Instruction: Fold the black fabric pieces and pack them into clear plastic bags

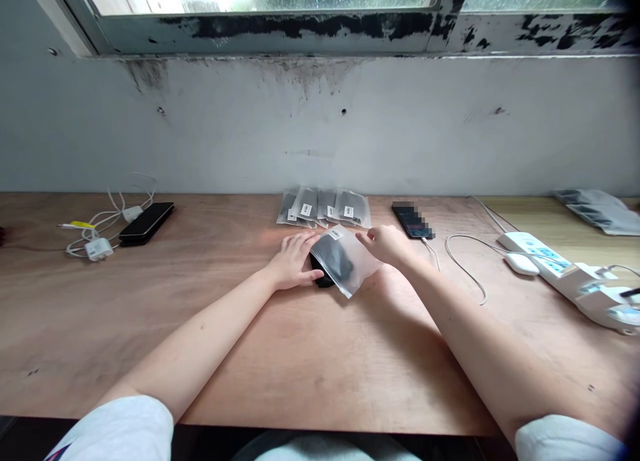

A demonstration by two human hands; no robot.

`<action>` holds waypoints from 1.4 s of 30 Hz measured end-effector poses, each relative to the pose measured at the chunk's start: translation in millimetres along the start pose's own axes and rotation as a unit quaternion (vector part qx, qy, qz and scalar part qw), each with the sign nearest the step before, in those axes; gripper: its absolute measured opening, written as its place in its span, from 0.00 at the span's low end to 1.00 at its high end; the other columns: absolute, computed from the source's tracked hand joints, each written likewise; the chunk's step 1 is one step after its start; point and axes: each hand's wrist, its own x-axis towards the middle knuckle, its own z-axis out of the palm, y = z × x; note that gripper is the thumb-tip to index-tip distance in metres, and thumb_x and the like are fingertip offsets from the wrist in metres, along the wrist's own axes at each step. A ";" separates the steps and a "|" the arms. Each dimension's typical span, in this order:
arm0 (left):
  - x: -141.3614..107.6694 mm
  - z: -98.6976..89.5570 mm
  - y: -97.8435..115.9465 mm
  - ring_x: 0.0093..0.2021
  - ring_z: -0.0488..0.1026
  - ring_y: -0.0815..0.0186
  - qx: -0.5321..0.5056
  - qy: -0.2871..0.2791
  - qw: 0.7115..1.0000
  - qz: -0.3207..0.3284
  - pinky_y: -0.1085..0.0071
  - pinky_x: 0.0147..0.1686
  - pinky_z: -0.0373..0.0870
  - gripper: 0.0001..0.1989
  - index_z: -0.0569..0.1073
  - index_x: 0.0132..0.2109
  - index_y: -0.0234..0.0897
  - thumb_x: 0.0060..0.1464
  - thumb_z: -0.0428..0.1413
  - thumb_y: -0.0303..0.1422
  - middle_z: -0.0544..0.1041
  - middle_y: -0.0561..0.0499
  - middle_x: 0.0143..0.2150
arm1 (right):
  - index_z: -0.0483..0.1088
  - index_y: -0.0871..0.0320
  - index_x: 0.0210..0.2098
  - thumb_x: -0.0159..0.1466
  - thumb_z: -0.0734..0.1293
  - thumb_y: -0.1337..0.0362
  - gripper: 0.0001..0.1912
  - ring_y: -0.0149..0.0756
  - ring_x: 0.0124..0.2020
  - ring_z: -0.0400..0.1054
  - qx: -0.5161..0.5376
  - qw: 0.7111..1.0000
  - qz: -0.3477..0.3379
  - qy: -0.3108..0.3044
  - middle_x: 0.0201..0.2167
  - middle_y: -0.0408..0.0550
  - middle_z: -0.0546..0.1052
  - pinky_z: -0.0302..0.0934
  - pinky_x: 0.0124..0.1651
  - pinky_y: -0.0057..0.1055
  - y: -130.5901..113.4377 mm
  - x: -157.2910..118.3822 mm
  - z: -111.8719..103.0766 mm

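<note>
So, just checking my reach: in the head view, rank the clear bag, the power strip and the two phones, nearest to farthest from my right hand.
From the right hand:
1. clear bag: at its fingers, to its left.
2. lit phone: just ahead, to the right.
3. power strip: farther right.
4. black phone: far left.

Sealed bags [324,206] are lying in a row on the plywood desk [150,327], between one phone [147,223] leftward and a second phone [411,219] and power strip [543,261] rightward.
</note>
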 end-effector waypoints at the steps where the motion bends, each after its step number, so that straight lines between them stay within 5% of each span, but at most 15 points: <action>1: -0.2 0.5 1.4 0.72 0.50 0.45 0.001 -0.004 1.000 0.001 0.47 0.68 0.45 0.47 0.50 0.74 0.40 0.57 0.55 0.59 0.56 0.37 0.73 | 0.73 0.56 0.25 0.68 0.59 0.44 0.27 0.42 0.27 0.70 -0.016 0.999 0.013 -0.032 0.26 0.53 0.77 0.57 0.31 0.35 0.4 0.3 1.7; 4: -1.1 4.5 7.4 0.73 0.49 0.44 0.005 -0.008 1.000 -0.020 0.46 0.68 0.44 0.49 0.49 0.74 0.40 0.56 0.54 0.61 0.54 0.36 0.74 | 0.76 0.57 0.43 0.69 0.59 0.47 0.22 0.49 0.39 0.74 -0.028 0.999 0.000 -0.024 0.38 0.58 0.80 0.64 0.40 0.39 -3.1 -2.8 11.3; 8: -1.4 11.6 15.2 0.74 0.46 0.43 0.009 -0.027 0.996 -0.085 0.43 0.68 0.45 0.51 0.43 0.75 0.39 0.57 0.52 0.62 0.48 0.36 0.76 | 0.66 0.59 0.63 0.71 0.59 0.56 0.24 0.52 0.64 0.62 0.006 0.979 -0.187 0.084 0.64 0.60 0.68 0.58 0.63 0.46 -14.9 -12.5 29.4; 12: 0.2 13.2 15.3 0.75 0.41 0.42 0.003 -0.064 0.992 -0.113 0.41 0.69 0.41 0.54 0.38 0.76 0.40 0.55 0.54 0.61 0.41 0.37 0.77 | 0.56 0.59 0.70 0.73 0.55 0.50 0.31 0.49 0.71 0.52 0.060 0.955 -0.291 0.011 0.72 0.57 0.57 0.52 0.70 0.46 -19.9 -20.0 47.5; 17: 2.4 9.5 12.6 0.76 0.33 0.47 -0.013 -0.098 0.988 -0.122 0.42 0.71 0.33 0.48 0.38 0.76 0.38 0.59 0.55 0.44 0.35 0.40 0.78 | 0.46 0.59 0.74 0.72 0.49 0.41 0.40 0.45 0.75 0.41 0.109 0.957 -0.260 -0.074 0.75 0.55 0.47 0.42 0.74 0.45 -13.0 -20.6 65.0; 22: 3.2 9.5 8.1 0.77 0.35 0.53 -0.040 -0.078 0.987 -0.131 0.45 0.72 0.33 0.47 0.41 0.75 0.38 0.51 0.51 0.27 0.40 0.42 0.78 | 0.42 0.62 0.75 0.71 0.47 0.38 0.44 0.41 0.76 0.37 0.084 0.960 -0.248 -0.097 0.75 0.55 0.44 0.35 0.76 0.42 -11.5 -19.0 67.4; 37: 0.3 6.6 5.4 0.76 0.41 0.52 -0.077 -0.058 0.992 -0.081 0.44 0.72 0.39 0.47 0.47 0.75 0.42 0.47 0.48 0.22 0.47 0.45 0.77 | 0.49 0.65 0.73 0.73 0.45 0.43 0.40 0.43 0.75 0.42 0.000 0.986 -0.149 -0.071 0.73 0.59 0.53 0.30 0.74 0.51 -11.9 -15.6 67.1; 42: 0.4 5.3 0.4 0.75 0.45 0.51 -0.086 -0.073 0.991 -0.069 0.43 0.71 0.43 0.45 0.56 0.73 0.46 0.46 0.48 0.22 0.52 0.51 0.76 | 0.62 0.63 0.66 0.75 0.47 0.46 0.34 0.48 0.69 0.55 -0.046 0.993 -0.109 -0.014 0.66 0.63 0.66 0.32 0.72 0.55 -7.6 -15.1 57.8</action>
